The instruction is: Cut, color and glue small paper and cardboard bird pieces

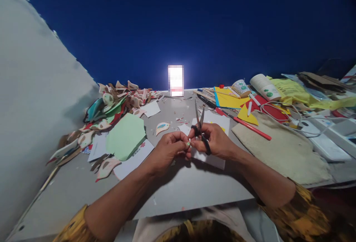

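tiny piece mostly hidden, sleeves cropped

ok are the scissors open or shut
Open: the scissors in the right hand have their blades parted in a narrow V, tips apart.

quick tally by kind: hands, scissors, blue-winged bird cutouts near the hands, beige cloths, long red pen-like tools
Bare hands, left hand and right hand: 2
Black-handled metal scissors: 1
Blue-winged white bird cutout: 1
Flat beige cloth: 1
Long red pen-like tool: 1
Total: 6

Metal scissor blades, matt green paper
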`<state>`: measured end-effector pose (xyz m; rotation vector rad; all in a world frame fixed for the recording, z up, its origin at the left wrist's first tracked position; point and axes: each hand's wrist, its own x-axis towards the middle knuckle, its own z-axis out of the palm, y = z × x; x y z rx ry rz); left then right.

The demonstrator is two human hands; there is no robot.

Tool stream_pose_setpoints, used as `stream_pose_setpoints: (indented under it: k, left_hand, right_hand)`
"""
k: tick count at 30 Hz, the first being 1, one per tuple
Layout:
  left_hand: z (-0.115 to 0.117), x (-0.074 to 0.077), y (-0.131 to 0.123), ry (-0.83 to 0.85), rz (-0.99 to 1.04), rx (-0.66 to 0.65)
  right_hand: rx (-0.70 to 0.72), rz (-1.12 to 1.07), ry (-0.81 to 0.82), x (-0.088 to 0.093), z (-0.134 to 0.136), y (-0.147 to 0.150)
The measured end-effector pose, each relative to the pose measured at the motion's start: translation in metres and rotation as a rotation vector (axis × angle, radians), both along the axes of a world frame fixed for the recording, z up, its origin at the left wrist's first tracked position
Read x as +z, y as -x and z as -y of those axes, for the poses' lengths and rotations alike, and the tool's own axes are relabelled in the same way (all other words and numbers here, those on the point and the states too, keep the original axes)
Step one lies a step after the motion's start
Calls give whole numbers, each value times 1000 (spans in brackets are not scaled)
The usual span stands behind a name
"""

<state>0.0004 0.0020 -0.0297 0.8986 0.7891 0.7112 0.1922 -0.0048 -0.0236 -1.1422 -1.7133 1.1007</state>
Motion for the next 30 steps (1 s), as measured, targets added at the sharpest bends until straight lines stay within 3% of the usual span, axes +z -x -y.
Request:
stream_pose_setpoints:
  k: [8, 17, 24, 30]
  left_hand:
    - [3, 0, -3, -40, -53, 58]
    - [4, 5, -3, -100, -147, 85]
    - [2, 14, -1, -218, -261, 29]
    - [0, 10, -1, -325, -355, 55]
  right_hand:
    - [27, 7, -76, -5, 0, 2]
    - [11, -20, 1, -8, 0, 6]
    - [-38, -23, 5, -4, 0, 4]
    - [-81, -52, 83, -2, 0, 2]
